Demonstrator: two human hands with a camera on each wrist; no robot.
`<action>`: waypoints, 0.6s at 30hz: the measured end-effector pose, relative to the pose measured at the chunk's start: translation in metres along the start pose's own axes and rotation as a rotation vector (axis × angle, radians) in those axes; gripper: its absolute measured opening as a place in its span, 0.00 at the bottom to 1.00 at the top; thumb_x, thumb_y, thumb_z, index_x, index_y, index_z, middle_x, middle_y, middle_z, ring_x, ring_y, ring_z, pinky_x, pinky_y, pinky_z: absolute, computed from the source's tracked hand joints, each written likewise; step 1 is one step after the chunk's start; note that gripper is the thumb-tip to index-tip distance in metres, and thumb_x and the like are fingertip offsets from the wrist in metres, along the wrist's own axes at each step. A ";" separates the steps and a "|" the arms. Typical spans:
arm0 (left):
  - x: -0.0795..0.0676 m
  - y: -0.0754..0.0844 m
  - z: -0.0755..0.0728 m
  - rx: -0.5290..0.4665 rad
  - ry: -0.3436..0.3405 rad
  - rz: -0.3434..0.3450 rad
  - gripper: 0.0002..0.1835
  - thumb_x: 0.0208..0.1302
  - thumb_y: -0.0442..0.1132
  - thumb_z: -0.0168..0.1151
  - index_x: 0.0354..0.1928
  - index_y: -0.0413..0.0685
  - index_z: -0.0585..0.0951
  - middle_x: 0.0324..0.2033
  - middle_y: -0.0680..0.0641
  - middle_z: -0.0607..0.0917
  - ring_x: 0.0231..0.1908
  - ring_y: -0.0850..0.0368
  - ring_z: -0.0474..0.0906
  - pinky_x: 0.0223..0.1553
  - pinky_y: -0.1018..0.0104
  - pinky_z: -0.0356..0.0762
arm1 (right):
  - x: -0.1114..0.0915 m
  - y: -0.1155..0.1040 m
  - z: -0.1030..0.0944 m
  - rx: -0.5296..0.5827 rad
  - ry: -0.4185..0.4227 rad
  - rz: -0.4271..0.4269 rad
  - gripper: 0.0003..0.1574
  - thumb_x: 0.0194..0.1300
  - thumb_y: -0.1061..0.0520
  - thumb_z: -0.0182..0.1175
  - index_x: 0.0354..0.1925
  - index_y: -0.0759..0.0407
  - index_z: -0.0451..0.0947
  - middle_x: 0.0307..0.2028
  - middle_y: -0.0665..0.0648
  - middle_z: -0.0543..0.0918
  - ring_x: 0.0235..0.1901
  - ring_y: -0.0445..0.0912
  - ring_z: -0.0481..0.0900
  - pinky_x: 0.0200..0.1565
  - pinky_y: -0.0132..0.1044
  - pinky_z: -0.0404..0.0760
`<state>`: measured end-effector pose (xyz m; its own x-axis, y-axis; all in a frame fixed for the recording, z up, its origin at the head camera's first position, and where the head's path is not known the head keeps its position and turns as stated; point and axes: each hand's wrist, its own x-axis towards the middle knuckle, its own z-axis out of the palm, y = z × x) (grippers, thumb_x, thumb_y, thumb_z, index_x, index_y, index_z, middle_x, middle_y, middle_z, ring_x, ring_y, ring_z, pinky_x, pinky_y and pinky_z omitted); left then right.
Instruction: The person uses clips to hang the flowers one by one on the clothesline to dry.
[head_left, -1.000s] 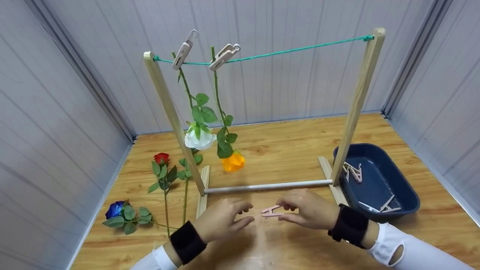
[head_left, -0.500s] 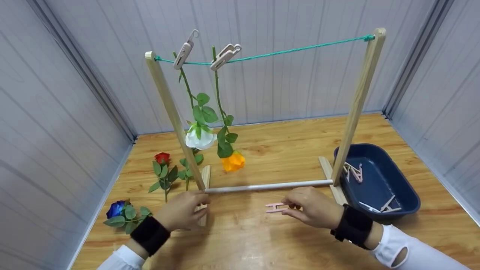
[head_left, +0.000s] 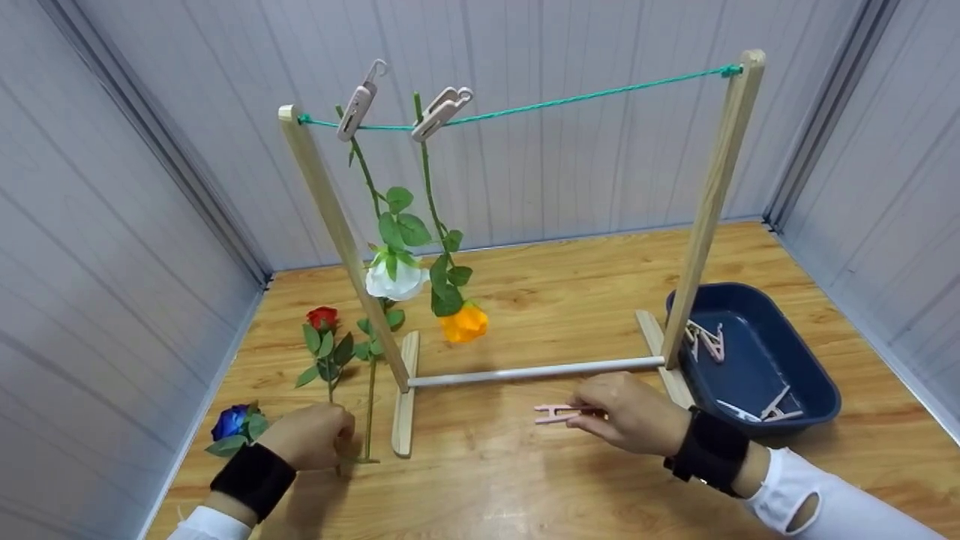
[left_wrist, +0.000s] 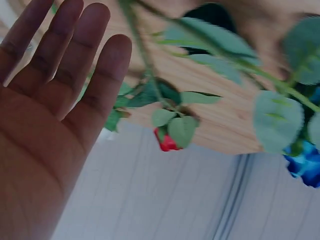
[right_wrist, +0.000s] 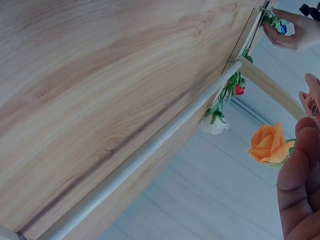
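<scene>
My right hand (head_left: 630,412) pinches a pink clothespin (head_left: 553,414) above the table. Its two prongs point left. My left hand (head_left: 311,436) is low over the stems at the left, nearest the blue rose (head_left: 231,421), which lies on the table. In the left wrist view the fingers (left_wrist: 92,65) are fairly straight and the thumb is out of sight; whether they touch a stem I cannot tell. A red rose (head_left: 322,318) lies farther back. From the green cord (head_left: 555,103) hang a white rose (head_left: 396,279) and an orange rose (head_left: 463,322), stems clipped by beige clothespins (head_left: 442,114).
A wooden frame (head_left: 709,202) carries the cord, with a white bar (head_left: 536,372) low between its posts. Beside the right post stands a dark blue basin (head_left: 814,375) with several clothespins inside. Another stem (head_left: 370,409) lies near the left foot. Panelled walls enclose the table.
My left hand has moved left, away from the pink clothespin and down to the stems. The right hand has shifted slightly right, still pinching the clothespin. The hanging roses stay put.
</scene>
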<state>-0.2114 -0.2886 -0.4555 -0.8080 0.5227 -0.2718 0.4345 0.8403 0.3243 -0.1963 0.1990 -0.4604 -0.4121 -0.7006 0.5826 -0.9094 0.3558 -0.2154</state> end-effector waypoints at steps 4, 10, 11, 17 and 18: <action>0.000 -0.006 0.007 0.015 0.014 0.041 0.14 0.51 0.19 0.71 0.26 0.48 0.84 0.23 0.55 0.78 0.24 0.64 0.66 0.26 0.66 0.66 | 0.000 -0.001 -0.001 0.011 -0.001 -0.004 0.09 0.66 0.61 0.75 0.35 0.55 0.82 0.28 0.48 0.84 0.26 0.35 0.77 0.30 0.27 0.75; -0.001 -0.009 0.013 0.068 0.049 0.039 0.16 0.54 0.18 0.73 0.30 0.50 0.89 0.29 0.54 0.86 0.28 0.63 0.77 0.29 0.65 0.77 | -0.001 -0.001 0.000 0.008 0.009 -0.025 0.09 0.64 0.62 0.75 0.35 0.55 0.83 0.28 0.48 0.84 0.25 0.36 0.78 0.30 0.27 0.74; -0.001 -0.009 0.013 0.075 0.054 0.043 0.14 0.56 0.20 0.74 0.30 0.50 0.90 0.30 0.54 0.87 0.29 0.62 0.79 0.30 0.64 0.79 | -0.001 -0.001 0.000 0.010 0.010 -0.026 0.09 0.64 0.62 0.75 0.35 0.55 0.83 0.27 0.48 0.84 0.25 0.36 0.78 0.30 0.26 0.74; -0.001 -0.013 0.006 0.100 0.098 0.139 0.08 0.64 0.29 0.75 0.29 0.48 0.92 0.28 0.53 0.88 0.27 0.65 0.79 0.28 0.67 0.79 | -0.002 0.000 0.000 0.042 0.014 -0.015 0.10 0.63 0.64 0.76 0.35 0.55 0.83 0.28 0.48 0.85 0.25 0.35 0.78 0.29 0.23 0.74; -0.001 -0.012 0.004 0.099 0.109 0.152 0.09 0.65 0.29 0.74 0.27 0.48 0.91 0.26 0.54 0.88 0.25 0.67 0.76 0.27 0.69 0.76 | -0.002 0.000 0.000 0.047 0.017 -0.013 0.10 0.62 0.65 0.76 0.35 0.55 0.83 0.28 0.48 0.85 0.25 0.35 0.78 0.29 0.23 0.74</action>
<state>-0.2139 -0.2989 -0.4631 -0.7660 0.6305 -0.1256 0.5872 0.7657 0.2625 -0.1952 0.2004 -0.4610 -0.3994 -0.6941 0.5989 -0.9165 0.3170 -0.2439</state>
